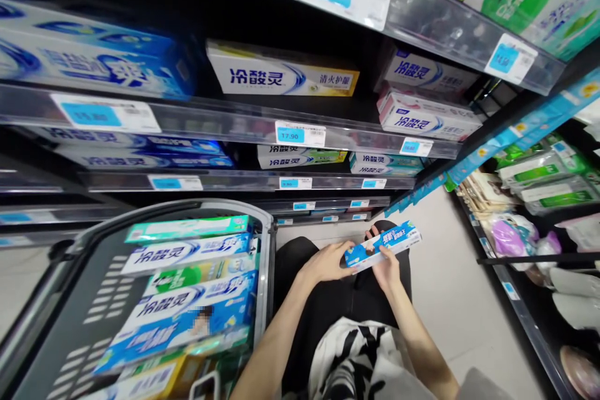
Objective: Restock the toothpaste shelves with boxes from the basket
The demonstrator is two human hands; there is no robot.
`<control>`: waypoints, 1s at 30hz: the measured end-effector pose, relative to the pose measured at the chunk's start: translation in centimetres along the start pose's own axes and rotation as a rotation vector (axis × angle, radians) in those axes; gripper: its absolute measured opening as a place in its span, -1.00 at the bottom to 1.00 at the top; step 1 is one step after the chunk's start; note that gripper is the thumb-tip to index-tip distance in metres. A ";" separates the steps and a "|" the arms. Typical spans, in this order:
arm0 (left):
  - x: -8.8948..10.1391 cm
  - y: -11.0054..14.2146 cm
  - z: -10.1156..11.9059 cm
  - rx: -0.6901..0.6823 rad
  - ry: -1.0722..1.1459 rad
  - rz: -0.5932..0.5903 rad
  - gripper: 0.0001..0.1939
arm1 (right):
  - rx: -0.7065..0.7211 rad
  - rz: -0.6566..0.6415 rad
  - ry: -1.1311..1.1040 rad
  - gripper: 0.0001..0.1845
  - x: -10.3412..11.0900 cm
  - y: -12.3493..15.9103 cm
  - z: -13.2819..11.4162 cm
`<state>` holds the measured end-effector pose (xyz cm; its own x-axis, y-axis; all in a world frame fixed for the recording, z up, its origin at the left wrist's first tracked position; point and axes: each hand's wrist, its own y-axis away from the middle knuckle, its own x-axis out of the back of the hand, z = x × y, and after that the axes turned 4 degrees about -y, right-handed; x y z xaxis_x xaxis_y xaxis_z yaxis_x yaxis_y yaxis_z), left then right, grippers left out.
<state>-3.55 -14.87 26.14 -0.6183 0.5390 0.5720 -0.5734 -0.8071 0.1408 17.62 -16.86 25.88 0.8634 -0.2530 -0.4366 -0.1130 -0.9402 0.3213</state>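
Note:
A blue and white toothpaste box (pixel 398 236) is held over my lap, tilted up towards its right end. My left hand (pixel 330 261) grips it at the left end. Around its lower middle, the fingers of my right hand (pixel 387 269) are closed. To my left stands a grey shopping basket (pixel 100 256) with several toothpaste boxes in it, among them a blue one (pixel 169 331) and a white and blue one (pixel 164 303).
Ahead, a shelf (pixel 225 115) carries toothpaste boxes, including a yellow-ended one (pixel 281 75) and a pink one (pixel 429 115). Price tags (pixel 300 134) line its edges. Another rack (pixel 501 262) with packaged goods runs along the right, beyond the pale floor (pixel 459 287).

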 end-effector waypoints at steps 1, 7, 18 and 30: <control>-0.1 0.0 0.0 -0.007 -0.026 -0.010 -0.47 | -0.027 0.022 -0.002 -0.32 0.2 -0.1 0.0; 0.1 -0.5 -0.7 -0.013 -0.022 0.086 -0.55 | -0.424 -0.030 0.036 -0.34 2.3 -0.3 -0.4; 0.2 -0.7 -2.9 -0.244 -0.305 0.233 -0.40 | -1.002 -0.552 0.091 -0.16 2.7 0.3 -1.7; 0.6 -0.3 -3.7 -0.143 -0.357 0.214 -0.53 | -0.522 -0.385 -0.074 -0.14 9.8 -2.1 -6.0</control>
<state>-5.75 -13.41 23.44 -0.5216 0.2258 0.8228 -0.5362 -0.8368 -0.1102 29.28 -16.04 25.96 0.7564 0.0471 -0.6524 0.4671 -0.7371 0.4884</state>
